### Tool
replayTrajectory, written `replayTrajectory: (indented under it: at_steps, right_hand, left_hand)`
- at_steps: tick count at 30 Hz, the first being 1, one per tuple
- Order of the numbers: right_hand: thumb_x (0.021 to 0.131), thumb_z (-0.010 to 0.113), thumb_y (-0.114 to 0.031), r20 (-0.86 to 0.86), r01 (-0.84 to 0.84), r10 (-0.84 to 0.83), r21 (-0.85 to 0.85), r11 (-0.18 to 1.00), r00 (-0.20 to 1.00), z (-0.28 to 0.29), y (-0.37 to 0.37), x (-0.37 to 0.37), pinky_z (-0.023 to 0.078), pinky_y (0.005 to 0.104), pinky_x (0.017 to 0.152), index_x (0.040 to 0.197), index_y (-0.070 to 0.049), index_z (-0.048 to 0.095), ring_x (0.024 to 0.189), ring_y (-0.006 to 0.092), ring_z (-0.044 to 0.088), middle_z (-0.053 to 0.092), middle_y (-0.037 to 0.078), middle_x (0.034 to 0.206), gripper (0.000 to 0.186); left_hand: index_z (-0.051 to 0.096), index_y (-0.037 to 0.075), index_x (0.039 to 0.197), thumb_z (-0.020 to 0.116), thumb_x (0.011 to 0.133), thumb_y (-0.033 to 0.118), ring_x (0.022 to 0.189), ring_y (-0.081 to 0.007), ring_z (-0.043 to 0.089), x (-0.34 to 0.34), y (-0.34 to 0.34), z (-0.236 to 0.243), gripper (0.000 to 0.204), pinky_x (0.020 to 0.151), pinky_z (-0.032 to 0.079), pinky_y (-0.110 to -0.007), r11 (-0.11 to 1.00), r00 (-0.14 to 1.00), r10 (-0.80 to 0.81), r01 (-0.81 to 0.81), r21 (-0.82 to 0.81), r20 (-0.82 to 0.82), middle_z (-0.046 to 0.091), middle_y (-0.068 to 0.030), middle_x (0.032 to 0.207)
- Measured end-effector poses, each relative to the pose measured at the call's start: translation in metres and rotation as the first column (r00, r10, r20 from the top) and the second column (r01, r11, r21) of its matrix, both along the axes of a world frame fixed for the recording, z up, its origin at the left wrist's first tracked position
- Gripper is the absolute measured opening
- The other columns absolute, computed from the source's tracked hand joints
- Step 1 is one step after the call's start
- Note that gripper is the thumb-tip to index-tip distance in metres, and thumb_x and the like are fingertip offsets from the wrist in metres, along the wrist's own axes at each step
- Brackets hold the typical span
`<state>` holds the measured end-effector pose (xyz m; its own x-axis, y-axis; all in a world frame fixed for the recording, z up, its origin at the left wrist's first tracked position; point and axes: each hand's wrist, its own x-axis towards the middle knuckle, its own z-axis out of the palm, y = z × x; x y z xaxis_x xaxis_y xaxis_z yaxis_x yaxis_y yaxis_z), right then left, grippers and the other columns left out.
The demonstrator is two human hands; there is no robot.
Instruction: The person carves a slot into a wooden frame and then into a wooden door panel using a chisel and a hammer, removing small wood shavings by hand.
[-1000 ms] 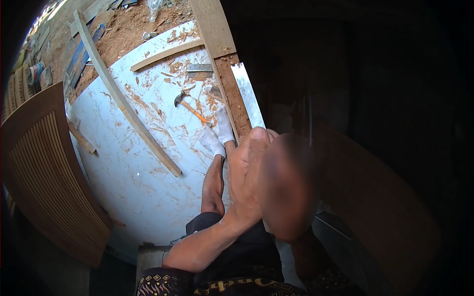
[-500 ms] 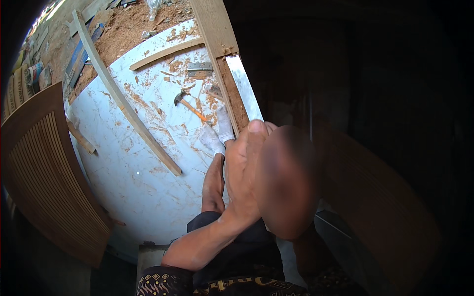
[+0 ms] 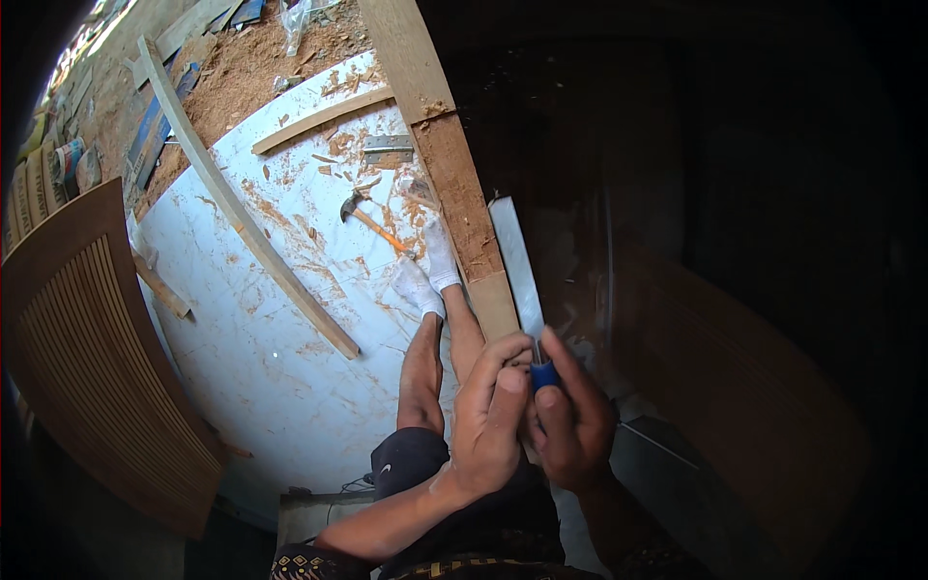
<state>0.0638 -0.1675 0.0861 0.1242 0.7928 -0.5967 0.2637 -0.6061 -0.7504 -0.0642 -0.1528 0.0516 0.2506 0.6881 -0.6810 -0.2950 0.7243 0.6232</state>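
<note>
Both hands meet low in the view, just above the lap. Left hand (image 3: 493, 406) curls its fingers and thumb around a small blue handle (image 3: 544, 373); right hand (image 3: 572, 420) closes on the same handle from the other side, so the two touch. From the handle a long pale strip (image 3: 517, 266) runs up and away, lying just beside a brown plank (image 3: 449, 164). Whether the strip joins the handle I cannot tell.

Two legs in white socks (image 3: 430, 271) stretch out over a white slab (image 3: 261, 358) strewn with wood chips. A hammer (image 3: 372, 220) with an orange handle lies near the socks, a grey metal plate (image 3: 389, 147) further up. A long batten (image 3: 242, 208) crosses the slab diagonally — a shorter one sits above it. At far left stand printed sacks (image 3: 43, 174), yellowish and blue; their contents are not visible. A ribbed brown panel (image 3: 87, 348) leans beside the slab.
</note>
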Motion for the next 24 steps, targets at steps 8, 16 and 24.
replayTrajectory:
  at_steps: [8,16,24]
  right_hand:
    - [0.101,0.058,-0.007,0.019,-0.058,0.058,-0.016,0.998,0.998,0.001,-0.046,-0.007,0.055,0.0404,0.100,0.144,0.005,0.061,0.116,0.0356,0.073,0.069,0.026,0.135,0.044]
    - [0.101,0.057,-0.003,0.120,-0.152,0.136,0.133,0.979,0.983,-0.006,-0.038,-0.006,0.051,0.0427,0.107,0.144,0.007,0.060,0.127,0.0399,0.067,0.067,0.028,0.138,0.044]
    - [0.103,0.055,-0.003,0.034,-0.120,0.119,0.008,0.993,0.992,0.016,-0.025,-0.012,0.051,0.0439,0.108,0.147,0.008,0.057,0.128,0.0421,0.066,0.064,0.029,0.140,0.045]
  left_hand:
    - [0.046,-0.005,0.142,0.037,0.117,0.032,0.105,-0.0241,0.070,0.013,-0.033,-0.009,0.046,0.091,0.057,-0.033,0.980,0.962,0.170,-0.142,-0.143,0.214,0.069,-0.0183,0.115]
    - [0.054,-0.004,0.134,0.037,0.118,0.034,0.087,-0.0158,0.067,0.021,-0.026,-0.005,0.044,0.079,0.054,-0.027,0.982,0.979,0.182,-0.176,-0.066,0.091,0.069,-0.0115,0.095]
    - [0.059,0.001,0.123,0.038,0.117,0.036,0.078,-0.0107,0.063,0.017,-0.021,0.009,0.042,0.075,0.052,-0.024,0.990,0.988,0.071,-0.086,-0.115,-0.135,0.063,-0.0066,0.091]
